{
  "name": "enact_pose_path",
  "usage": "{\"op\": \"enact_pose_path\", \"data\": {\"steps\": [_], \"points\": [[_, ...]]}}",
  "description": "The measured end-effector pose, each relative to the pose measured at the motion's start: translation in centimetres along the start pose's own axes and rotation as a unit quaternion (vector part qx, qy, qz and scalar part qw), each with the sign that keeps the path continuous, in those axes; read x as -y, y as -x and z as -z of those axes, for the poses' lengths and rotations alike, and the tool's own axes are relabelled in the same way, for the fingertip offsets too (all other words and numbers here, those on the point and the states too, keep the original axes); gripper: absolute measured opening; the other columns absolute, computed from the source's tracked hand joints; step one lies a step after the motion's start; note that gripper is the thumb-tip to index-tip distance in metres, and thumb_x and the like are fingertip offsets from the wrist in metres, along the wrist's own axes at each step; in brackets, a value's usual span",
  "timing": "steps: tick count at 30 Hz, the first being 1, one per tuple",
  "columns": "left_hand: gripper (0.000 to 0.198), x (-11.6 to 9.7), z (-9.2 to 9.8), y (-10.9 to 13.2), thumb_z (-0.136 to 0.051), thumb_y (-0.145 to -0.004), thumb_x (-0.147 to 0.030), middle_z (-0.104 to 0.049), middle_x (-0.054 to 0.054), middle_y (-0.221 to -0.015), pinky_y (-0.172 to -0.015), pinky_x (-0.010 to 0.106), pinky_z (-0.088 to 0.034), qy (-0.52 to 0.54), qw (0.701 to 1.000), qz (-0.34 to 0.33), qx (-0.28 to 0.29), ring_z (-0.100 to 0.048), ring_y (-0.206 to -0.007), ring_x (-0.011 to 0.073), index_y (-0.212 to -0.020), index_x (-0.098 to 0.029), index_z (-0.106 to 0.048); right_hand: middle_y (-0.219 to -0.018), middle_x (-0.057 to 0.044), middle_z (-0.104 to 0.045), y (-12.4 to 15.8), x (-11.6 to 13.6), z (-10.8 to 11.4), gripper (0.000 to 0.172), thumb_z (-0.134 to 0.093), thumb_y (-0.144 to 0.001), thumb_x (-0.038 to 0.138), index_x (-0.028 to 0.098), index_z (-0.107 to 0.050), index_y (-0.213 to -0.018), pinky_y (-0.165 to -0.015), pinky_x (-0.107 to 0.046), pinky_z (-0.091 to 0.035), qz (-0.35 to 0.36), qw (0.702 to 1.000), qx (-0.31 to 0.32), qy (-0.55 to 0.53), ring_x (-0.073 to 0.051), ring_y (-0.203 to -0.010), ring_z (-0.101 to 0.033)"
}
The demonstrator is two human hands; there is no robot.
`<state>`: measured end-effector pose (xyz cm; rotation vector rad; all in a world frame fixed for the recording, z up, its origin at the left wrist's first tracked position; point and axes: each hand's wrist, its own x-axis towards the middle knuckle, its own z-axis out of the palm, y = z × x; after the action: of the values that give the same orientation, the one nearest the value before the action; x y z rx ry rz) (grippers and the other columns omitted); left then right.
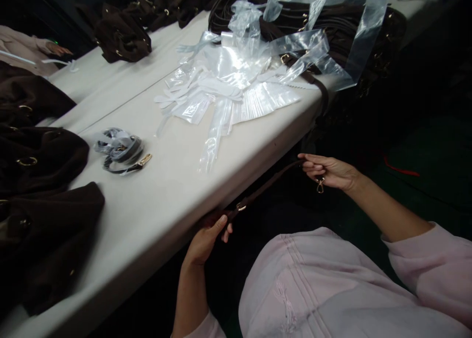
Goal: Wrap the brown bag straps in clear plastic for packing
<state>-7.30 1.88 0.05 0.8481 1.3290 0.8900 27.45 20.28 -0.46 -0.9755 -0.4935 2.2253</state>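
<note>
Fingers of the right hand (330, 171) pinch a brown strap (266, 186), forearm reaching in from the right, a gold clip (320, 185) hanging below; the left hand (207, 237), thumb uppermost, pinches it by the buckle (241, 207). The strap stretches between them along the bench's (173, 180) near edge.

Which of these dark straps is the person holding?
The slim brown strap with golden buckle, running between left grip and right grip. The coiled dark strap in clear plastic and the heaped brown straps lie on the white table.
</note>
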Motion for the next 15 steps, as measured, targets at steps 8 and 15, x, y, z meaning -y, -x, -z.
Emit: {"op": "enact_pose_path", "data": {"steps": [8, 15], "points": [[0.045, 2.9, 1.8, -0.7, -0.074, -0.078, -0.041, -0.046, -0.004, -0.061, -0.048, 0.018, -0.019, 0.07, 0.991, 0.038, -0.111, -0.033, -0.054, 0.0052, -0.108, -0.009, -0.066, -0.105, -0.004, -0.064, 1.4, 0.0, 2.2, 0.031, -0.052, -0.082, 0.0, 0.016, -0.07, -0.101, -0.067, -0.009, -0.052, 0.129, 0.988, -0.044, -0.071, -0.004, -0.081, -0.064], [0.042, 3.1, 0.9, -0.2, -0.071, -0.076, -0.054, -0.049, -0.004, -0.06, -0.05, 0.019, -0.027, -0.021, 0.992, 0.051, -0.11, -0.036, -0.053, 0.0067, -0.092, -0.015, -0.069, -0.107, 0.002, -0.068, 0.6, -0.7, 0.3, 0.031, -0.067, -0.08, 0.014, 0.028, -0.069, -0.108, -0.088, -0.019, -0.054, 0.233, 0.972, -0.029, 0.02, -0.009, -0.098, -0.064]]}}
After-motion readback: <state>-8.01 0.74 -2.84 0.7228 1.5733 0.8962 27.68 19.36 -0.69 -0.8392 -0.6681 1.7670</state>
